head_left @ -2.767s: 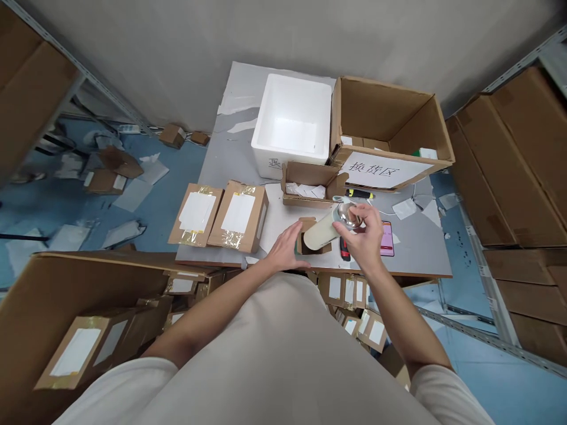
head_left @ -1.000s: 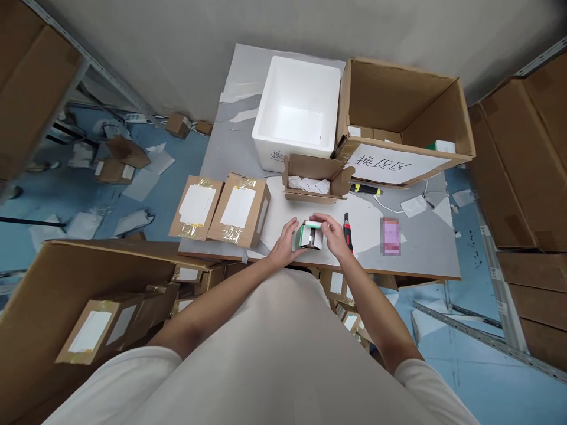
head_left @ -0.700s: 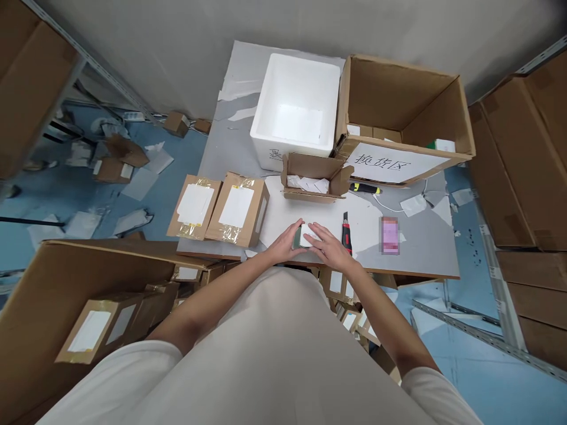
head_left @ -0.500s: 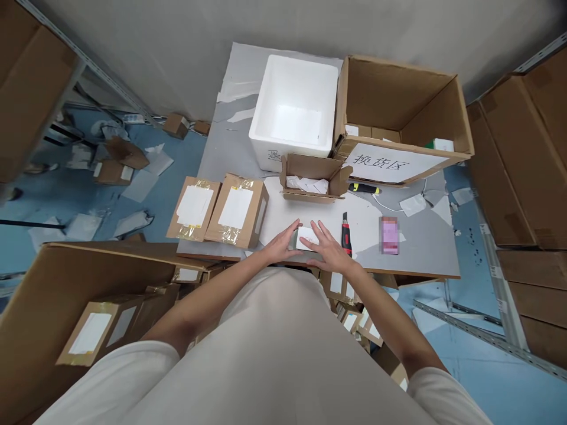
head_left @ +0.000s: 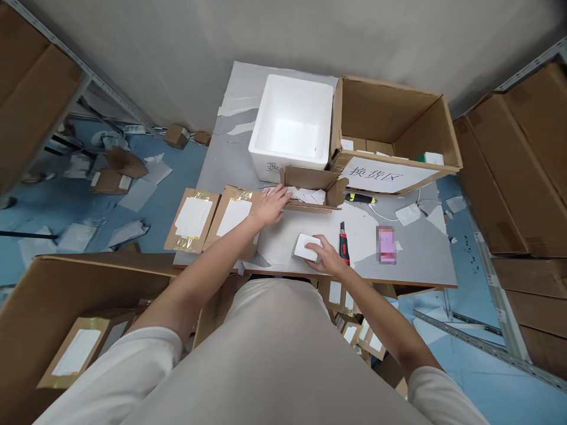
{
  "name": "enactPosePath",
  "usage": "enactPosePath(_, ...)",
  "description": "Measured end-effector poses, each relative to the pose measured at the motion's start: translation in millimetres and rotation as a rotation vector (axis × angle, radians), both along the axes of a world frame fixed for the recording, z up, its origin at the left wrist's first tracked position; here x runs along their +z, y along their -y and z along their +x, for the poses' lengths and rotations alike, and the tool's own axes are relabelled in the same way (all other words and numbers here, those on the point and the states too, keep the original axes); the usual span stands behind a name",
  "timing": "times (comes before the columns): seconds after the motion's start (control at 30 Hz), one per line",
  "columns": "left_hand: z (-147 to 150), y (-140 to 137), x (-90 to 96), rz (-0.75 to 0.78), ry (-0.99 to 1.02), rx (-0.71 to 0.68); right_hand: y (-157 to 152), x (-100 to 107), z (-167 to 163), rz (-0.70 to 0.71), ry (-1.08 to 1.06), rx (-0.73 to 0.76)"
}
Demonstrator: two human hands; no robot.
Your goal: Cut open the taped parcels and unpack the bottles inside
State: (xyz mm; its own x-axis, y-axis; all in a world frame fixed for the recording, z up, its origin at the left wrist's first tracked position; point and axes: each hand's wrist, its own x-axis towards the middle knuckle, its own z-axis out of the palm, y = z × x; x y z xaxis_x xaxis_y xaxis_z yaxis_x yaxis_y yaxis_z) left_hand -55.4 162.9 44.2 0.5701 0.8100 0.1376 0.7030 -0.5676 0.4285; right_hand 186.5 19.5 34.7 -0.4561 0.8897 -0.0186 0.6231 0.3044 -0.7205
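My right hand (head_left: 325, 257) grips a small white box (head_left: 306, 247) near the table's front edge. My left hand (head_left: 272, 205) reaches to the left end of an open shallow cardboard box (head_left: 310, 206); its fingers are stretched out over the edge. White paper slips (head_left: 309, 195) lie inside that cardboard box. Just right of my right hand is a red and black utility knife (head_left: 344, 245). Two taped parcels with white labels, including the nearer parcel (head_left: 233, 218), lie by my left forearm.
A white foam box (head_left: 259, 150) and a large labelled carton (head_left: 452, 141) stand at the back. A yellow and black cutter (head_left: 359, 198) and a blurred pink item (head_left: 387, 245) lie to the right. Below the table, at left, a big carton (head_left: 26, 319) holds parcels.
My left hand has left the small white box and moved up to the open cardboard box. My right hand now holds the white box alone, slightly tilted.
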Motion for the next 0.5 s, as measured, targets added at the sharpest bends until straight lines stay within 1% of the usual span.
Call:
enactPosePath(0.07, 8, -13, -4.9, -0.016, -0.071, 0.011, -7, 22, 4, 0.102, -0.01, -0.074)
enactPosePath(0.1, 11, -16, -7.4, -0.007, -0.089, 0.032, -11, 38, 9, 0.183, -0.027, -0.116)
enactPosePath(0.17, 14, -16, -11.6, 0.029, -0.117, 0.064, -22, 81, 27, 0.391, -0.082, -0.213)
enactPosePath(0.23, 14, -12, -14.4, 0.06, -0.151, 0.052, -38, 132, 57, 0.611, -0.119, -0.346)
enactPosePath(0.3, 11, -6, -16.3, 0.073, -0.158, 0.039, -64, 182, 95, 0.816, -0.108, -0.559)
enactPosePath(0.33, 10, -3, -17.0, 0.07, -0.146, 0.039, -82, 202, 115, 0.907, -0.113, -0.666)
enactPosePath(0.37, 9, 0, -17.7, 0.064, -0.132, 0.042, -105, 218, 136, 1.012, -0.139, -0.726)
enactPosePath(0.4, 8, 2, -18.3, 0.055, -0.122, 0.046, -130, 227, 154, 1.085, -0.164, -0.763)
enactPosePath(0.43, 7, 4, -18.8, 0.047, -0.117, 0.05, -158, 229, 170, 1.151, -0.166, -0.798)
enactPosePath(0.47, 6, 6, -19.1, 0.039, -0.117, 0.053, -186, 226, 182, 1.191, -0.138, -0.852)
enactPosePath(0.5, 6, 7, -19.3, 0.033, -0.116, 0.056, -214, 216, 190, 1.194, -0.078, -0.923)
